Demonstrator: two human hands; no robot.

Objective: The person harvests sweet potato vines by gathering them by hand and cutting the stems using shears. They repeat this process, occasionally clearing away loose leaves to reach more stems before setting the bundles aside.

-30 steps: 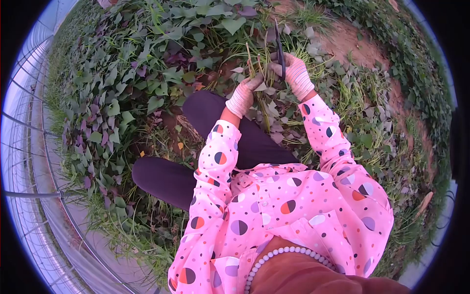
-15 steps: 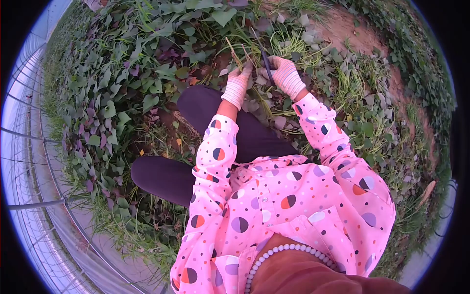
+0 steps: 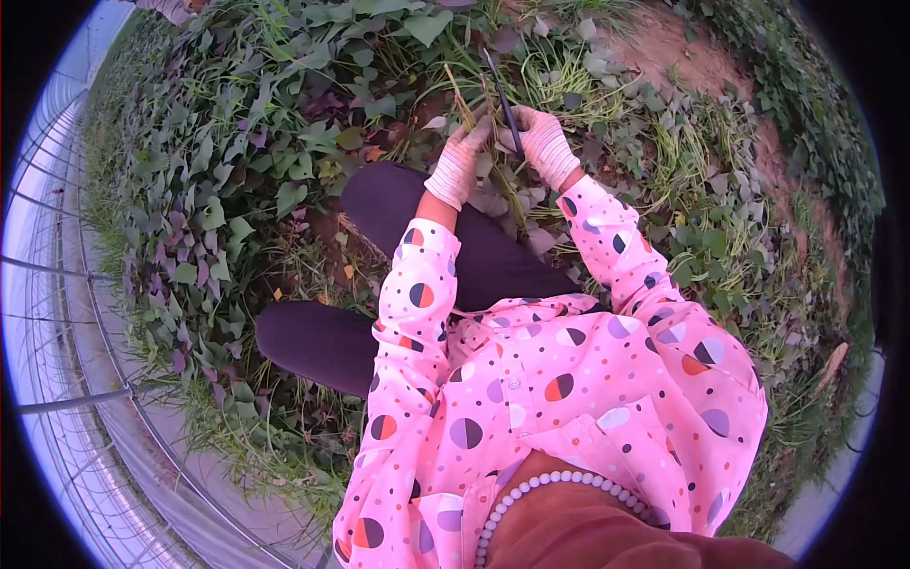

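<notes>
Head view: stems [image 3: 461, 99] jutting above gloved left hand [image 3: 459, 159], fingers pinching snugly around them; gloved right hand [image 3: 543, 142] holding just beside, fingers curling around dark, slim-bladed tool [image 3: 504, 100]; leafy vines [image 3: 213, 161] spreading beside dark-trousered legs [image 3: 384, 204], reddish soil [image 3: 678, 55] showing beyond.

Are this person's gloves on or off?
On: pale striped gloves cover the left hand and right hand; bare skin shows between their cuffs and the pink sleeves.

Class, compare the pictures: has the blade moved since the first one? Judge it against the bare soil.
Yes: the blade, in the right hand, has shifted left in the picture, away from the bare soil.
</notes>
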